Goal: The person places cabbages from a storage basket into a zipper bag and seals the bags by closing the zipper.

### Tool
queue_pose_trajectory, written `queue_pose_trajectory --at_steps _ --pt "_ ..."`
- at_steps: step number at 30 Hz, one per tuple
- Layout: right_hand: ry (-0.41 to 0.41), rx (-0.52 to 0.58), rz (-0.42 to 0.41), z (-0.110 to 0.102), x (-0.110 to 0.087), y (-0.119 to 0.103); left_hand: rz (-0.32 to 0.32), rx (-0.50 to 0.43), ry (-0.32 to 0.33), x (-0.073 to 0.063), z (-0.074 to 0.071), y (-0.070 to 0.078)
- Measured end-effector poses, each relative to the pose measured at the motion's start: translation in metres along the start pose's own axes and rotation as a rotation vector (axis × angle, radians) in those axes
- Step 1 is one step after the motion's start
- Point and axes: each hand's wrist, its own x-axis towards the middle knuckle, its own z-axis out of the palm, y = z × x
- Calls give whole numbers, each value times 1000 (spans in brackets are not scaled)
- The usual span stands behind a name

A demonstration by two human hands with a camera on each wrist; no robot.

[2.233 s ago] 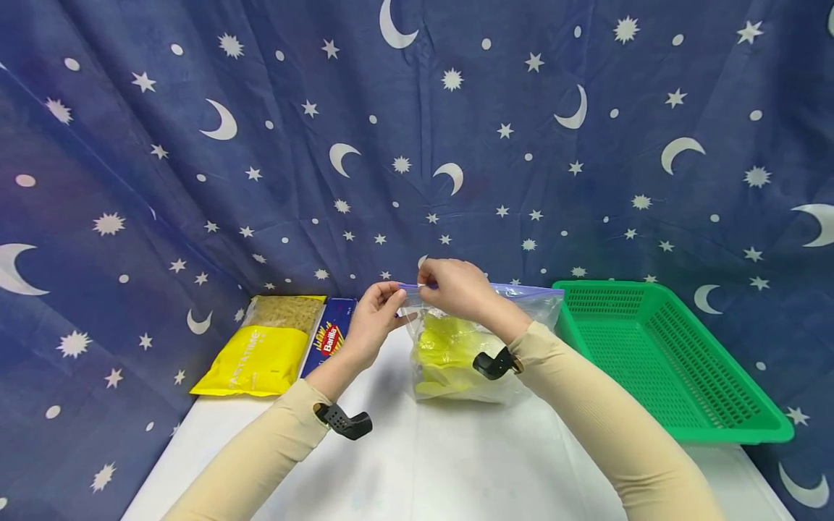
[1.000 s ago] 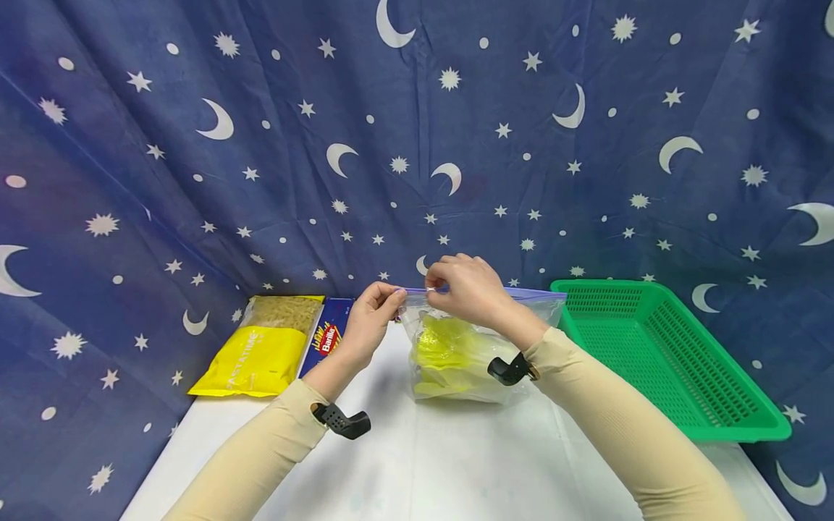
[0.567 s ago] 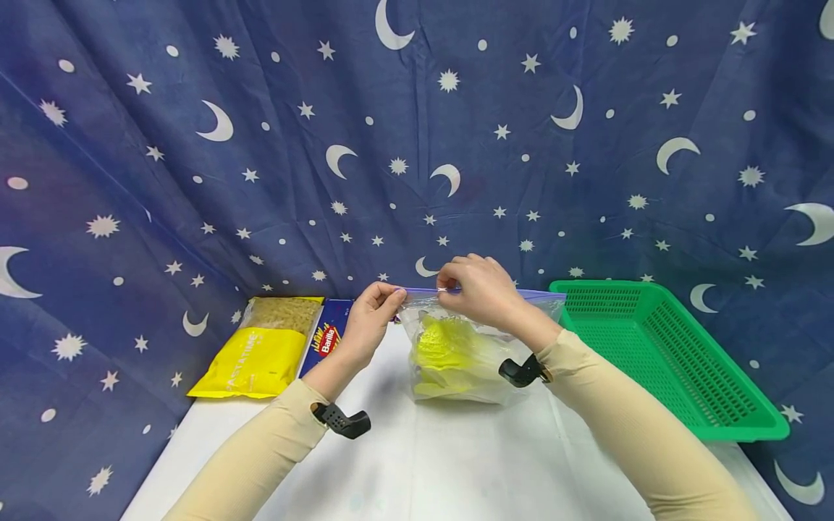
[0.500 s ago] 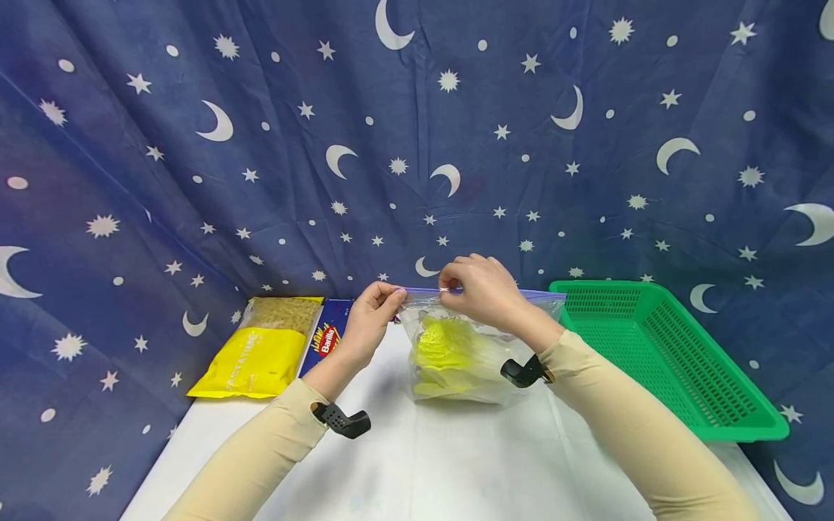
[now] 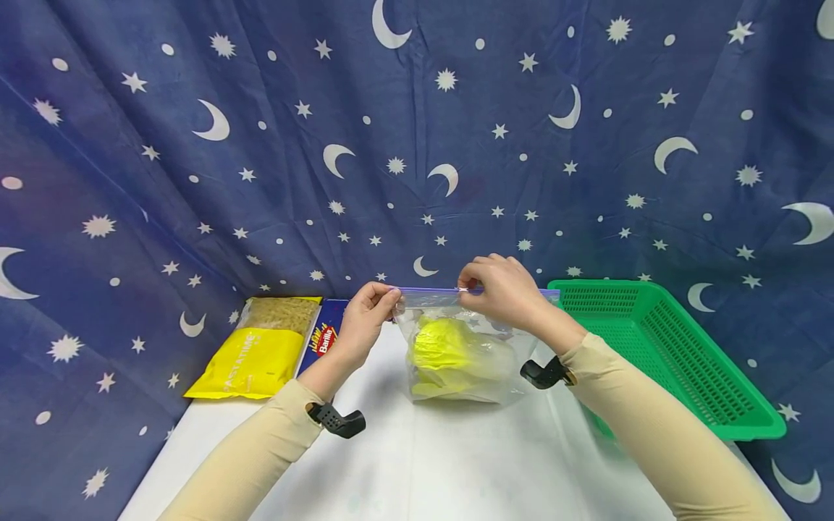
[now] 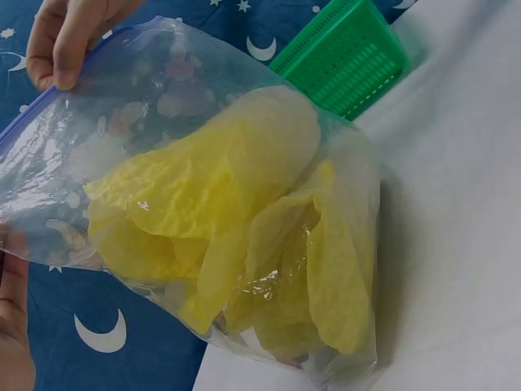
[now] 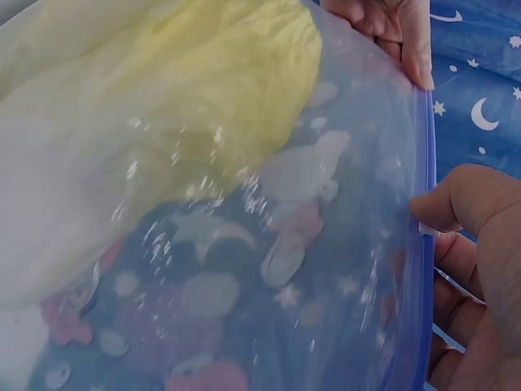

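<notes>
A clear slider bag (image 5: 515, 340) with a purple zip edge stands upright on the table. Inside it lies what looks like napa cabbage (image 5: 443, 347), yellow leaves with pale white stems, also filling much of the left wrist view (image 6: 220, 187). My left hand (image 5: 366, 318) pinches the bag's top left corner between thumb and finger. Further right along the zip, my right hand (image 5: 502, 289) pinches the small white slider (image 7: 427, 230), which shows between thumb and finger in the right wrist view. The zip edge runs straight between both hands.
A green plastic basket (image 5: 736, 362) stands at the right, close to the bag's right side. At the left lie a yellow pasta bag (image 5: 260, 362) and a blue Barilla box (image 5: 335, 311). A starry blue curtain (image 5: 365, 87) hangs behind the white table (image 5: 443, 463).
My right hand has slid rightward along the zip edge with the slider, away from my left hand. The left hand keeps hold of the corner, shifting only slightly left.
</notes>
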Motion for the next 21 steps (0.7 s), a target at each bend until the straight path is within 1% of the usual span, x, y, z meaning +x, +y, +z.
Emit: queue_pose_trajectory --at_steps 6,13,21 --pt "7 15 -18 -5 -10 11 -15 8 -10 0 -1 1" --pt "12 17 -43 -8 -19 22 1 -20 -6 -1 0 3" --pt "-4 22 -35 -14 -27 31 7 -30 -16 0 0 3"
